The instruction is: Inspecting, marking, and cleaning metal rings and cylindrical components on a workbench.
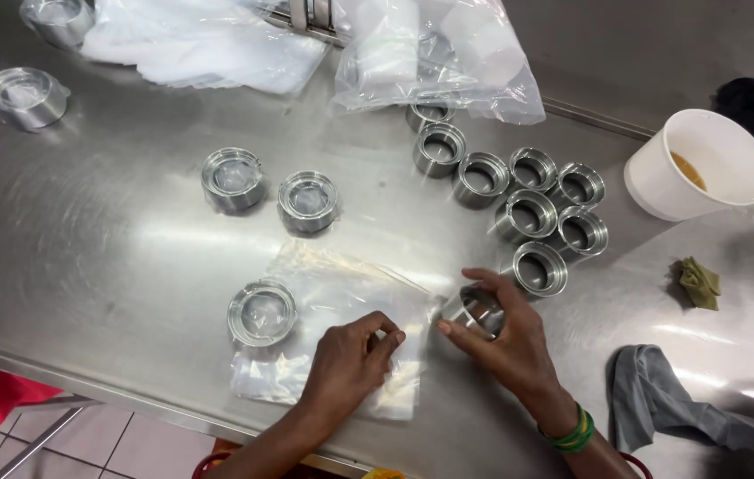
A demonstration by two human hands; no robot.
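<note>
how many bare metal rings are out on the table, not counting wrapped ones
9 at least: one in the right hand, seven clustered above it, and one half under the plastic bag at the top. That bag may hide more.

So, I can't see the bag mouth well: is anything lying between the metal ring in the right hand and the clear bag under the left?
Nothing visible. The right hand holds the metal ring right at the clear bag edge, which the left hand pins flat; only bare table shows there.
</note>
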